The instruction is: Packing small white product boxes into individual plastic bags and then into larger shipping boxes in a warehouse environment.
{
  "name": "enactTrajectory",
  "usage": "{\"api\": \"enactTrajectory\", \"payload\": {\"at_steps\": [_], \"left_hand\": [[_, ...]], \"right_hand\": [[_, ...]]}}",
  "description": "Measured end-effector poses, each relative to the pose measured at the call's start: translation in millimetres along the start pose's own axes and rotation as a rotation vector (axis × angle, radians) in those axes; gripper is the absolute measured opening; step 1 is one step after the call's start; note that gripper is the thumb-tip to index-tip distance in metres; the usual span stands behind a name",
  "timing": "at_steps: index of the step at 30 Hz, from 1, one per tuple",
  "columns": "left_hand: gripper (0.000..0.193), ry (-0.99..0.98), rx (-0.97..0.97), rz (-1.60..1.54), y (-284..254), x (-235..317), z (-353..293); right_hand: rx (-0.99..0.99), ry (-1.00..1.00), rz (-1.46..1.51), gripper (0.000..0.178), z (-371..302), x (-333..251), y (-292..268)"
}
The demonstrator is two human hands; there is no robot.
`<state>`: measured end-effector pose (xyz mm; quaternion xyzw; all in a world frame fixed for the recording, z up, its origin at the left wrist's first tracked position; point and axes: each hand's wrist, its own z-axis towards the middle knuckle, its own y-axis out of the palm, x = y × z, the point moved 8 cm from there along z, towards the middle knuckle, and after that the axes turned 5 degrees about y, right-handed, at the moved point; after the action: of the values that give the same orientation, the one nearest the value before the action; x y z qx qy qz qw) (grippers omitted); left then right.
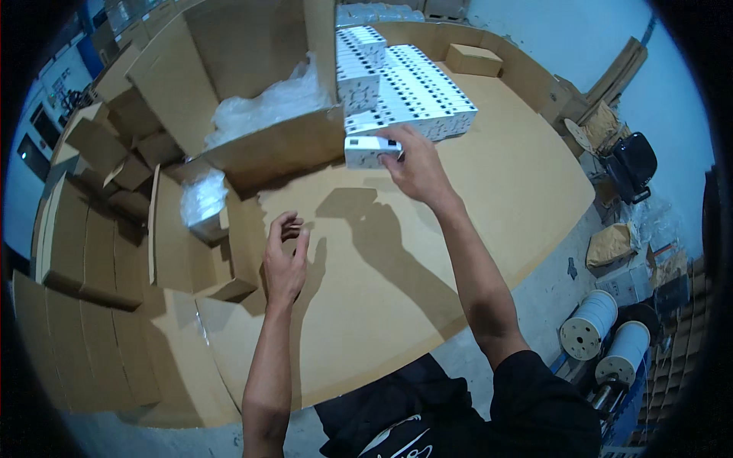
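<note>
My right hand (pixel 416 164) grips a small white printed box (pixel 369 152) by its right end, raised over the table. Just beyond it, many matching white boxes (pixel 424 88) stand packed in tight rows, with a taller stack at their left. My left hand (pixel 286 259) hangs over the table with its fingers loosely curled and apart, holding nothing. Beside it on the left is an open cardboard carton (pixel 240 267), in which a bundle wrapped in clear plastic (pixel 205 200) stands at the far end.
A large open carton (pixel 286 149) with crumpled clear plastic (pixel 267 107) stands at the far left. Flattened and folded cartons (pixel 84 244) line the left side. A small closed brown box (pixel 473 59) sits at the table's back. White cable spools (pixel 588 324) lie on the right floor.
</note>
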<state>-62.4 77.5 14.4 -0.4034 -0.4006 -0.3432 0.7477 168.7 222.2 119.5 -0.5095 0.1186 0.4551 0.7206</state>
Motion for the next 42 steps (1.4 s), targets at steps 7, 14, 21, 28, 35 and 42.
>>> {"api": "enactTrajectory", "payload": {"at_steps": [7, 14, 21, 28, 35, 42], "left_hand": [[0.034, -0.294, -0.036, -0.408, -4.5, -18.5, 2.0], [0.025, -0.259, 0.115, -0.611, -19.6, -55.9, 14.9], [0.027, -0.172, 0.079, -0.475, -8.9, -42.4, 28.1], [0.037, -0.083, 0.08, -0.332, -11.2, -36.7, 32.7], [0.037, -0.14, 0.023, -0.214, -7.3, -31.8, 28.5], [0.05, -0.133, -0.012, -0.132, -6.1, -34.0, 26.8]], "right_hand": [[-0.264, 0.001, 0.128, 0.029, -39.1, -53.2, 76.8], [-0.273, -0.035, 0.356, 0.022, -53.5, -69.8, 96.5], [-0.141, 0.019, 0.48, 0.022, -48.6, -20.0, 114.1], [-0.211, 0.187, 0.589, 0.032, -46.1, 0.0, 132.7], [-0.256, 0.192, 0.518, 0.038, -48.0, 0.6, 133.8], [-0.327, 0.19, 0.531, 0.044, -47.6, 1.6, 134.7]]}}
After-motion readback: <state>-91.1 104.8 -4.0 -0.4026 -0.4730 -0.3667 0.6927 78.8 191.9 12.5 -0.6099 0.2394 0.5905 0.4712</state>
